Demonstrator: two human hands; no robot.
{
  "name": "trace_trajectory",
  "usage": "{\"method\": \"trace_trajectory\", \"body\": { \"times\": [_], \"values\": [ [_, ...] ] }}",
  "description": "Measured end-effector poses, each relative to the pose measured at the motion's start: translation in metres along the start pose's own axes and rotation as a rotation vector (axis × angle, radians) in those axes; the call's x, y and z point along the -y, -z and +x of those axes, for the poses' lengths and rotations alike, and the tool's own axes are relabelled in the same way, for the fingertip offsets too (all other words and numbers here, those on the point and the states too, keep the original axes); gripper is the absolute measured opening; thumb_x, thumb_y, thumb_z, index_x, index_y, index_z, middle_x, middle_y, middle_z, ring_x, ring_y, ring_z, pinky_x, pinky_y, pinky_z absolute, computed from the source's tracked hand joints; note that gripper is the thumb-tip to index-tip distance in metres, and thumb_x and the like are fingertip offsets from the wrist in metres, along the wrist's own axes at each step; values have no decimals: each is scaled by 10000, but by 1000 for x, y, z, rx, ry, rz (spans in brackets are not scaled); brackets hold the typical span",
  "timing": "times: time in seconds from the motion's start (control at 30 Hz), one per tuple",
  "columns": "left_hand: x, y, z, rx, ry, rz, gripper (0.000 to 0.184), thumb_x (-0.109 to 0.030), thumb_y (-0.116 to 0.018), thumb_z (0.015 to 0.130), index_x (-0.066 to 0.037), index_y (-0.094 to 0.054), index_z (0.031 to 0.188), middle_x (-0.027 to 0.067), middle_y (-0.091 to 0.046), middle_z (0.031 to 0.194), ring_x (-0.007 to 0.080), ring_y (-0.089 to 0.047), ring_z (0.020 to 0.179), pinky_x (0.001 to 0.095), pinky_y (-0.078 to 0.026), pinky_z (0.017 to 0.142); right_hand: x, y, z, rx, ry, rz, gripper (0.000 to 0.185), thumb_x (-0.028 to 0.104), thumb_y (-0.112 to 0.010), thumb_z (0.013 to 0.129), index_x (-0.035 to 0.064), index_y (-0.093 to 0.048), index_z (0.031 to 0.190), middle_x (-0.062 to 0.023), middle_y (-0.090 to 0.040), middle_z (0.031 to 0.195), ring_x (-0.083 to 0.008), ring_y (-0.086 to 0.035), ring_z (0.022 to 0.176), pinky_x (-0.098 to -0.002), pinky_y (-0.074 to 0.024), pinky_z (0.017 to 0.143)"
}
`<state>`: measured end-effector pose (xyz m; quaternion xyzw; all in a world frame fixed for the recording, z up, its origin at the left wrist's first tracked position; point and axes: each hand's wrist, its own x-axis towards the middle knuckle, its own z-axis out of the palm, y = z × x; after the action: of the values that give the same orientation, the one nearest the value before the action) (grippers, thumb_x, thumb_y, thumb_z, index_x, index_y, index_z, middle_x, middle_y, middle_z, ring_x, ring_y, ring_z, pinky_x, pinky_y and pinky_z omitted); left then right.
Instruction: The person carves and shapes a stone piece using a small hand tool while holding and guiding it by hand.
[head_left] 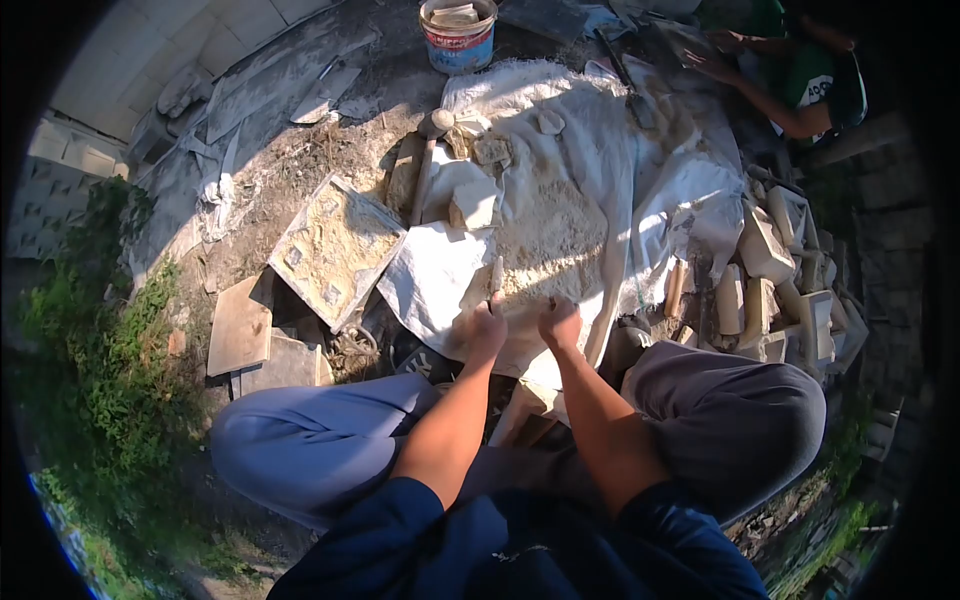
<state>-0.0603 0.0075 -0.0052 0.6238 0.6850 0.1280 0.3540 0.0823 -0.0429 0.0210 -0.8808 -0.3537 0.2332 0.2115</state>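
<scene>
My left hand [487,327] is closed around a short, thin tool [497,275] that points up and away from me over the white sheet. To its right, my right hand [560,322] has its fingers curled in at the near edge of a spread of pale powder [555,240]; what it grips, if anything, is too small to make out. Both hands are low over the white sheet [430,265], a little apart. A pale block [474,203] and smaller chunks [491,150] lie beyond my left hand, beside a mallet [437,124].
A square tray [337,250] of pale material lies left, near flat boards [240,325]. Stacked pale pieces [765,245] stand right. A bucket [458,40] is at the far side. Another person's hands [715,62] are at the upper right, near a trowel [638,108].
</scene>
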Motion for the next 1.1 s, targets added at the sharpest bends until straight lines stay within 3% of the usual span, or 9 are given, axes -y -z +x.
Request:
{"method": "trace_trajectory", "body": {
  "times": [0.07,0.2,0.27,0.4,0.47,0.5,0.6,0.83,1.1],
  "values": [
    [7,-3,1,3,-13,-23,589,-475,-427,1022,36,-692,898,308,-683,913,480,-658,891,553,-505,805,-10,-15,-1,-173,146,20,282,269,-590,928,8,-665,854,-239,-671,819,-466,-631,795,-523,-486,751],
    [2,5,-3,1,-5,-30,624,-494,-407,1025,45,-698,906,306,-680,890,480,-653,902,552,-495,840,-13,-12,1,-101,171,27,281,264,-608,921,2,-658,833,-251,-664,835,-467,-622,799,-527,-479,714],
    [5,1,0,-2,5,-37,635,-502,-398,1026,47,-701,917,303,-681,885,477,-651,911,550,-492,857,-1,6,4,132,37,86,205,198,-582,870,50,-710,932,-226,-672,1008,-438,-604,1009,-519,-477,849],
    [10,-7,5,-12,-52,59,629,-505,-378,1030,32,-697,962,301,-689,924,478,-649,945,544,-487,890,-1,24,6,119,179,-175,319,277,-589,908,106,-683,1161,-217,-619,1262,-417,-554,1193,-570,-405,989],
    [-2,4,-3,-7,-52,76,622,-498,-372,1033,31,-692,972,303,-691,935,477,-650,950,542,-487,896,-13,21,7,-32,263,-244,575,462,-506,972,173,-477,1468,-203,-346,1573,-379,-311,1460,-652,-193,1140],
    [-11,9,-6,1,-4,73,606,-482,-375,1037,29,-691,958,310,-687,939,476,-651,945,547,-488,884,-23,19,6,-19,270,-241,575,462,-506,972,173,-477,1468,-203,-346,1573,-379,-311,1460,-652,-193,1140],
    [-31,19,-7,-11,58,29,574,-450,-385,1043,25,-687,929,320,-678,937,477,-652,930,559,-488,857,-40,17,20,389,180,-383,858,733,-309,948,217,-147,1614,-126,54,1683,-283,117,1547,-696,89,1148],
    [-15,-12,5,-209,-143,63,519,-400,-425,1040,23,-666,862,315,-669,860,497,-646,861,587,-489,780,-51,18,24,412,239,-268,950,755,-411,905,213,-95,1618,-150,40,1681,-326,87,1548,-759,86,1098],
    [-16,-14,-2,-192,-58,-15,505,-369,-402,1048,32,-662,887,313,-658,816,514,-634,841,582,-492,792,-53,16,24,398,245,-239,958,706,-492,897,216,-96,1619,-158,19,1680,-344,85,1546,-771,73,1091]
  ]
}}
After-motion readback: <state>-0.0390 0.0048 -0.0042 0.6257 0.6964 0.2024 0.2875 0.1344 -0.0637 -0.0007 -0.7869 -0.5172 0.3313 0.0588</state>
